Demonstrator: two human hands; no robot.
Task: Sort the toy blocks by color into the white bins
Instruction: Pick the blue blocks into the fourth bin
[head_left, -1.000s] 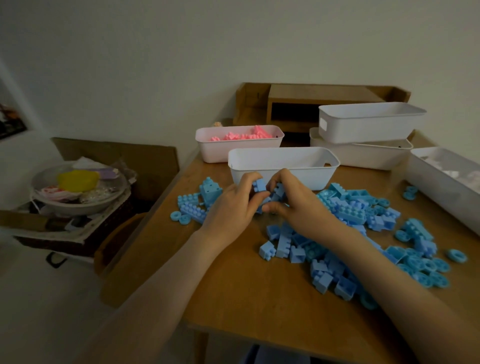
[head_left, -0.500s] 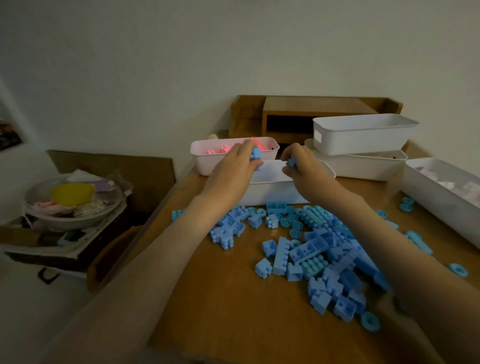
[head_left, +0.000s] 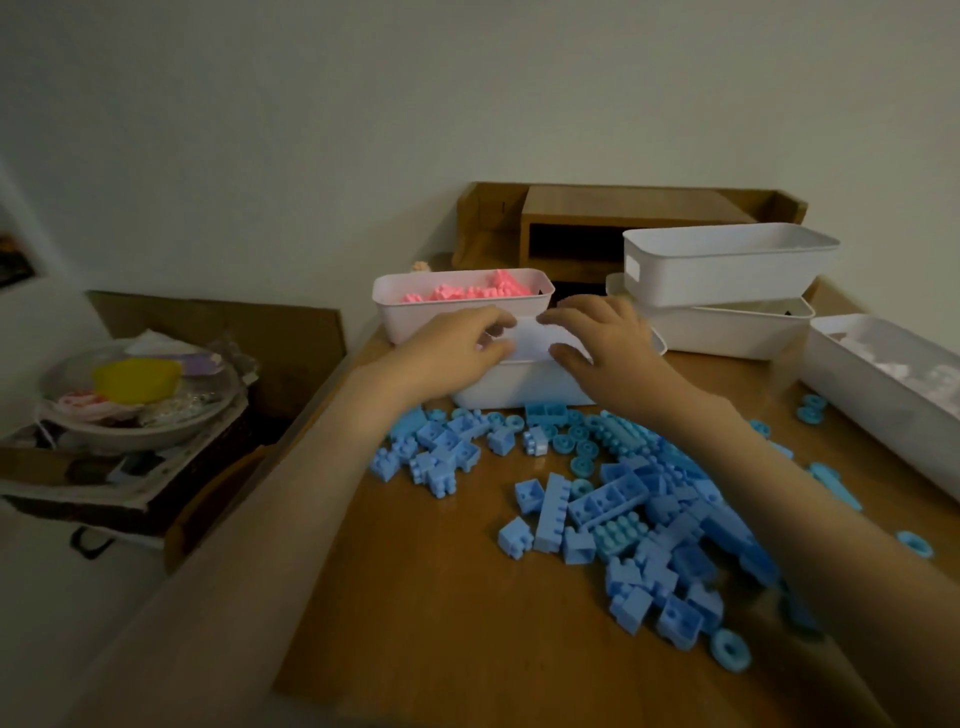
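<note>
Blue blocks (head_left: 623, 499) are all over the wooden table (head_left: 415, 597), mostly in a big loose heap on the right side under the right forearm. A smaller bunch sits just in front of the nearest white bin (head_left: 519, 387), and a few round ring pieces lie off toward the right edge.

Both hands are up over that near bin. The left hand (head_left: 457, 353) hangs over its left end with the fingers loosely bent down toward the opening. The right hand (head_left: 602, 348) is beside it with the fingers spread fairly wide and relaxed. No block shows in either one, though it's kinda blurry there, and the hands hide most of the bin's inside, so I can't tell what's in it.

Right behind it is a bin (head_left: 457, 322) that looks pinkish and holds pink blocks (head_left: 467, 293). Two more white bins are stacked on the right, the top one (head_left: 727, 265) resting across the lower one (head_left: 727, 330). Another long bin (head_left: 883, 400) runs along the right edge with pale stuff in it, too blurred to make out.

A wooden shelf (head_left: 597, 223) stands at the back, and a plate (head_left: 135, 415) of odds and ends sits off to the left, away from the table.
</note>
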